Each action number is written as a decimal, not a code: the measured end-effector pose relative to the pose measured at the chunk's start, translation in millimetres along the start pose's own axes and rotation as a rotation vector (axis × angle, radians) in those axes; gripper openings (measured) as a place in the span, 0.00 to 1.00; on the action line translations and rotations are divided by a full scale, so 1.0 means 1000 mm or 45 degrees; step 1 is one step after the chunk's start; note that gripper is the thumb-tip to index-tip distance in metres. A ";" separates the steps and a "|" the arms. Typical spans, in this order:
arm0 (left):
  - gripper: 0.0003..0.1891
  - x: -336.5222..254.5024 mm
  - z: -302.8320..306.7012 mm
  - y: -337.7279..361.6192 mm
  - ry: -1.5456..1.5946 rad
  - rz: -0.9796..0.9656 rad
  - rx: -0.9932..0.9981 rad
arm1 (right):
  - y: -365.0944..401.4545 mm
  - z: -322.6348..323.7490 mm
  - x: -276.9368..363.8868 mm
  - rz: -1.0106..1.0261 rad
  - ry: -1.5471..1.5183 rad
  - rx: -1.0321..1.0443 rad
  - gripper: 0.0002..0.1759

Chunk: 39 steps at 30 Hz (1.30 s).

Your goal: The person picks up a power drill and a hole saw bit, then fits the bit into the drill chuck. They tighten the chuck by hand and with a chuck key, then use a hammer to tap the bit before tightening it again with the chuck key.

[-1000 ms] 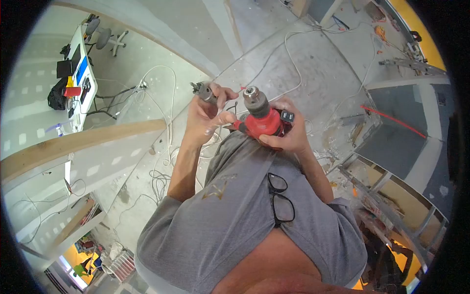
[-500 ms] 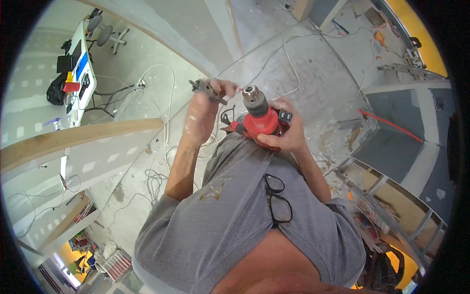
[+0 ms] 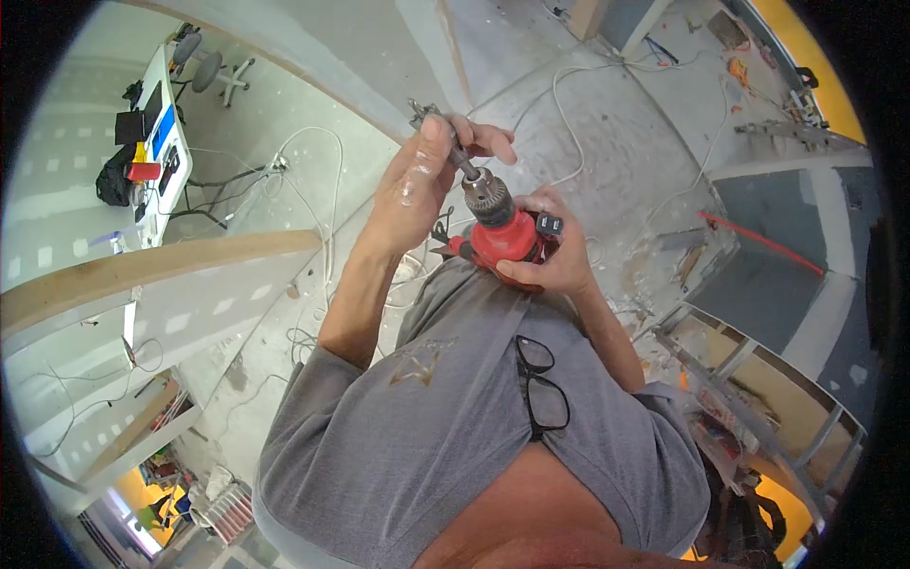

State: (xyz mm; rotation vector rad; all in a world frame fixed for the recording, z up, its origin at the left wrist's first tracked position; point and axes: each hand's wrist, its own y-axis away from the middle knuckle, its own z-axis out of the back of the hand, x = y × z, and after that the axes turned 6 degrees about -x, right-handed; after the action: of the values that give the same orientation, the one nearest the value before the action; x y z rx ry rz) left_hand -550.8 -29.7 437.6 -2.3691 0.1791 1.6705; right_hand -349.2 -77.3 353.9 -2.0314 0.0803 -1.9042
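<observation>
My right hand (image 3: pixel 561 254) is wrapped around the body of a red power drill (image 3: pixel 504 239), held in front of my waist with its keyed chuck (image 3: pixel 486 190) pointing up and away. My left hand (image 3: pixel 409 194) grips a metal drill bit (image 3: pixel 463 161) with a wide, jagged head. Its shank end is at the mouth of the chuck, in line with it, while the jagged head sticks out past my thumb. A small black piece with two light marks (image 3: pixel 550 224) sits on the drill beside my right fingers.
Cables (image 3: pixel 332 161) snake over the dusty concrete floor (image 3: pixel 607 142). At left, a wooden-topped low wall (image 3: pixel 161 261) stands before a white table (image 3: pixel 175 142) with gear on it. A metal ladder (image 3: pixel 749 389) lies at right, near grey panels (image 3: pixel 777 284). Glasses (image 3: pixel 547 403) hang from my shirt.
My left hand has turned the drill bit and brought it over to the chuck, shank end first. My right hand keeps the drill in nearly the same place.
</observation>
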 end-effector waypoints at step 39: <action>0.49 0.060 -0.027 0.033 -0.048 -0.163 -0.191 | 0.012 0.006 -0.016 0.017 -0.012 -0.024 0.36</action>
State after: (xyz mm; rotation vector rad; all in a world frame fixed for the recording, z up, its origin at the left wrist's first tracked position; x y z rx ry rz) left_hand -513.6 -66.4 386.3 -2.3955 -0.1059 1.7215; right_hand -342.7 -83.2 334.6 -2.0470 0.1103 -1.8924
